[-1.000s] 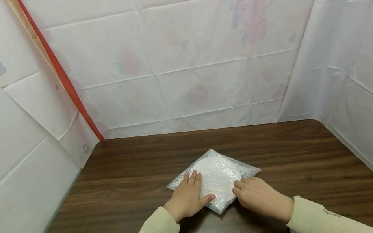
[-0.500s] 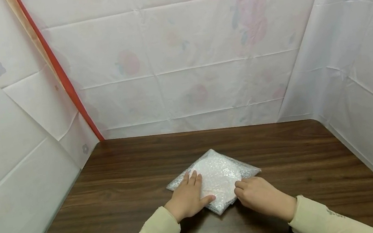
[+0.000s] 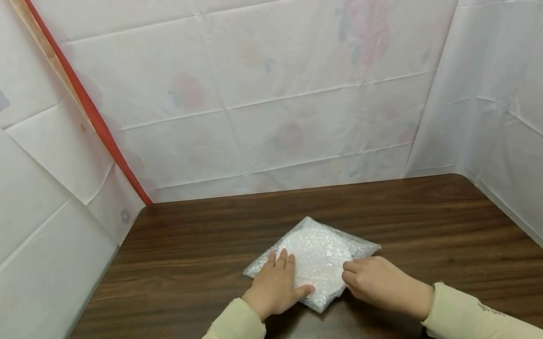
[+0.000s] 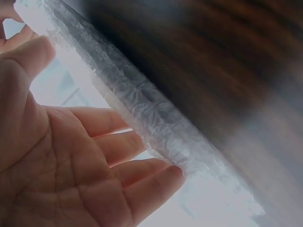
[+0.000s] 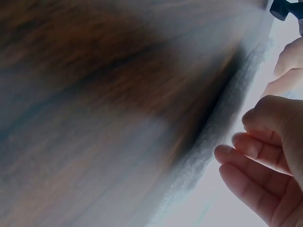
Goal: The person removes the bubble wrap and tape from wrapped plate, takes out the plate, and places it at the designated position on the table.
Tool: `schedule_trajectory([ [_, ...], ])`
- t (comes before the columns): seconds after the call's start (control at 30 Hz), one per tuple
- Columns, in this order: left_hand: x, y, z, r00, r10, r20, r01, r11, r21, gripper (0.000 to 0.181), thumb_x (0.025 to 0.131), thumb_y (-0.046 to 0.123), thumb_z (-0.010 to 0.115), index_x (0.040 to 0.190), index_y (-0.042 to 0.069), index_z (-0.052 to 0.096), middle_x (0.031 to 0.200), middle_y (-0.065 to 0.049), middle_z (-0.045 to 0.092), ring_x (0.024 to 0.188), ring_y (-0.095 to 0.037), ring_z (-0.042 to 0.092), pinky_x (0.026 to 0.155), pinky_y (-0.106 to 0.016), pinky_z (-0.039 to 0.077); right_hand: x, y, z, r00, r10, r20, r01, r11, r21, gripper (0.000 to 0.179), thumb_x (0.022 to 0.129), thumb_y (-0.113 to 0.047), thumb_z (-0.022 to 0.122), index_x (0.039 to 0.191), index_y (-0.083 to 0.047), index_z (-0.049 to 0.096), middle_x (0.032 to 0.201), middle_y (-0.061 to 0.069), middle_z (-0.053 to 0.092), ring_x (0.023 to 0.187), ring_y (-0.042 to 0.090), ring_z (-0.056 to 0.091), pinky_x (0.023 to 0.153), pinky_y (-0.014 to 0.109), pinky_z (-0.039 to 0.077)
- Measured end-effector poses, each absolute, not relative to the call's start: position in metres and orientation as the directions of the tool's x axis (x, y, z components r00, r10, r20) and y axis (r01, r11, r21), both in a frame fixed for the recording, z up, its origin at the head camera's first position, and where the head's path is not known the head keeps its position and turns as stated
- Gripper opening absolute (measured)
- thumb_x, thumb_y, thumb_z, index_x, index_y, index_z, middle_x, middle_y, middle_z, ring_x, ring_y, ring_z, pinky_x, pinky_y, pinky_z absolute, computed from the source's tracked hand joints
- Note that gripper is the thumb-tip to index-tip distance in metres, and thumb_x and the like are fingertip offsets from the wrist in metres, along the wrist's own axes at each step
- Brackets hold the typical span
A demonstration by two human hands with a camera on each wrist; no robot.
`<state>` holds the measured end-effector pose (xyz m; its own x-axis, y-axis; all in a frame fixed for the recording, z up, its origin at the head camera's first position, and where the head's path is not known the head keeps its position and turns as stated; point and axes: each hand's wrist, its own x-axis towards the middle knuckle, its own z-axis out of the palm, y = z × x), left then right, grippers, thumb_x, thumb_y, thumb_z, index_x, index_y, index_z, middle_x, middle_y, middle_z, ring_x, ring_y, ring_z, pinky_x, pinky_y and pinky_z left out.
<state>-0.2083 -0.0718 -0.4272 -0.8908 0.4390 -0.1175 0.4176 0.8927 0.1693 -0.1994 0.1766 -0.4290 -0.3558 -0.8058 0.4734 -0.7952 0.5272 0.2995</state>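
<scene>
A flat, square package in clear bubble wrap [image 3: 313,244] lies cornerwise on the brown table, with a round white shape showing through the wrap. My left hand [image 3: 273,286] rests on its left part, fingers straight and spread. In the left wrist view, the wrapped edge [image 4: 137,101] runs past the fingertips of that hand. At the package's right front edge, my right hand [image 3: 378,285] pinches the wrap with curled fingers. The right wrist view has its thumb [image 5: 258,113] close to the index finger beside the edge; what lies between them is too faint to make out.
The dark wood-grain table [image 3: 183,245] extends on all sides of the package. White printed sheets [image 3: 259,78] hang behind and at both sides, with a red strip [image 3: 91,111] at the back left corner.
My right hand has shifted slightly to the right along the package's edge. The left hand and package have barely moved.
</scene>
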Motion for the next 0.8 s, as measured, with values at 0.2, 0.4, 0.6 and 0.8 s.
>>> schedule_trajectory([
  [0.2, -0.208, -0.070, -0.426, -0.893, 0.435, -0.117, 0.417, 0.896, 0.151, 0.087, 0.093, 0.062, 0.051, 0.146, -0.006, 0.039, 0.154, -0.026, 0.034, 0.144, -0.046, 0.028, 0.120, -0.048, 0.026, -0.200, 0.178, -0.424, -0.387, -0.797, 0.464, -0.804, 0.538, 0.254, 0.031, 0.071, -0.008, 0.076, 0.063, -0.019, 0.049, 0.063, -0.010, 0.044, 0.052, -0.003, 0.029, 0.042, 0.013, 0.024],
  [0.4, -0.208, -0.070, -0.426, -0.892, 0.436, -0.121, 0.419, 0.896, 0.146, 0.087, 0.093, 0.063, 0.051, 0.146, -0.005, 0.040, 0.155, -0.025, 0.034, 0.145, -0.046, 0.029, 0.120, -0.048, 0.026, -0.201, 0.179, -0.416, -0.394, -0.779, 0.487, -0.802, 0.551, 0.232, 0.028, 0.071, -0.006, 0.076, 0.066, -0.019, 0.052, 0.066, -0.011, 0.047, 0.054, -0.002, 0.035, 0.044, 0.012, 0.029],
  [0.6, -0.209, -0.070, -0.429, -0.893, 0.437, -0.110, 0.422, 0.897, 0.130, 0.088, 0.092, 0.065, 0.051, 0.146, -0.004, 0.041, 0.154, -0.025, 0.036, 0.144, -0.045, 0.030, 0.120, -0.047, 0.028, -0.203, 0.179, -0.412, -0.419, -0.762, 0.494, -0.795, 0.571, 0.205, 0.026, 0.074, -0.005, 0.075, 0.068, -0.019, 0.053, 0.067, -0.011, 0.048, 0.055, -0.002, 0.036, 0.046, 0.011, 0.030],
  [0.8, -0.209, -0.071, -0.428, -0.894, 0.435, -0.112, 0.419, 0.897, 0.138, 0.089, 0.092, 0.065, 0.051, 0.146, -0.004, 0.041, 0.154, -0.024, 0.036, 0.144, -0.046, 0.030, 0.120, -0.047, 0.028, -0.206, 0.182, -0.407, -0.435, -0.743, 0.509, -0.783, 0.591, 0.193, 0.025, 0.076, -0.005, 0.076, 0.069, -0.018, 0.055, 0.069, -0.009, 0.049, 0.055, -0.001, 0.037, 0.045, 0.012, 0.032],
])
